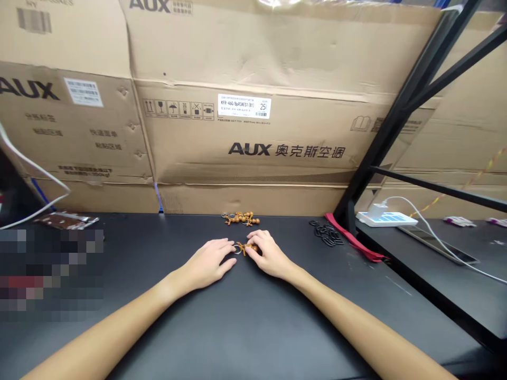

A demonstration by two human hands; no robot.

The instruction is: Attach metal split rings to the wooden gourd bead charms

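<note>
A beaded keychain [243,247] with orange-brown beads, cord and a silver ring [238,249] lies on the dark table between my hands. My right hand [270,255] has its thumb and fingers closed on the beaded part, which they partly hide. Beside the ring is my left hand [213,261], fingers stretched out, thumb apart from the index finger. Its fingertips reach the ring's edge; whether they touch it I cannot tell. Just beyond, a cluster of similar beaded keychains [242,218] lies near the cardboard.
Black oval rings [327,234] lie in a pile at right, beside a red strap [352,240]. A black metal frame [380,132] rises there, with a white power strip [387,218] behind it. Large cardboard boxes [277,195] wall off the back. A brown packet [69,220] lies far left.
</note>
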